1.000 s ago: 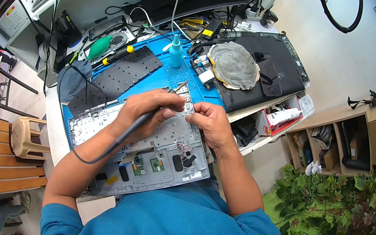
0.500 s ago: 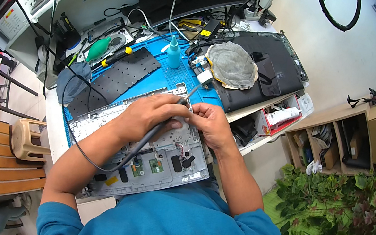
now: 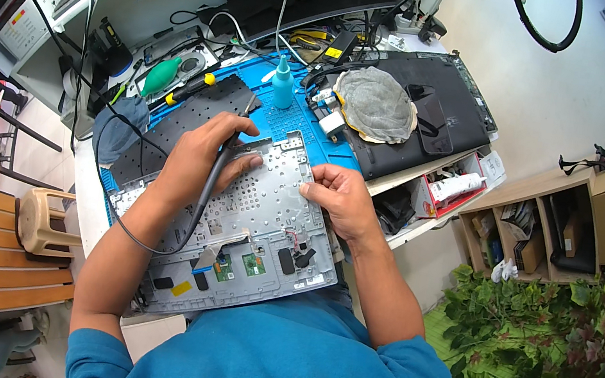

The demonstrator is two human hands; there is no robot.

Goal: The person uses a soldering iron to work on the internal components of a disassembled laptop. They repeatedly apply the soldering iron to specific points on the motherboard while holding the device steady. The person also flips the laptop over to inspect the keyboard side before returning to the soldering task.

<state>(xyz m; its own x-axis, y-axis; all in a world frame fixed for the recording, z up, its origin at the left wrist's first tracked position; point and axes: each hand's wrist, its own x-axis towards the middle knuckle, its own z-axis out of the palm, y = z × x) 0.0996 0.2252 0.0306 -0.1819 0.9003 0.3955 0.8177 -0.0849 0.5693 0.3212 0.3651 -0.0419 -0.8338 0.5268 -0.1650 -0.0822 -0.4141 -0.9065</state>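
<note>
A silver-grey laptop top case (image 3: 259,190), full of small holes and inner side up, lies tilted across my lap and the table's front edge. My left hand (image 3: 205,154) is closed round a soldering iron (image 3: 207,190) above its left half; the iron's tip points away from me, over the far edge. A dark cable trails from the handle and loops round my left forearm. At the case's right edge my right hand (image 3: 344,203) pinches the rim, thumb on top. A green circuit board (image 3: 252,264) and a ribbon cable show near the case's front.
Behind the case lies a blue work mat (image 3: 328,150) with a black perforated sheet (image 3: 207,115), a teal bottle (image 3: 281,87) and a green air blower (image 3: 160,77). To the right, a grey cloth pad (image 3: 375,104) rests on a black device (image 3: 451,125). A red box (image 3: 435,202) stands below.
My left hand has moved left with the soldering iron, away from my right hand and the case's far right corner. The right hand stays at the edge.
</note>
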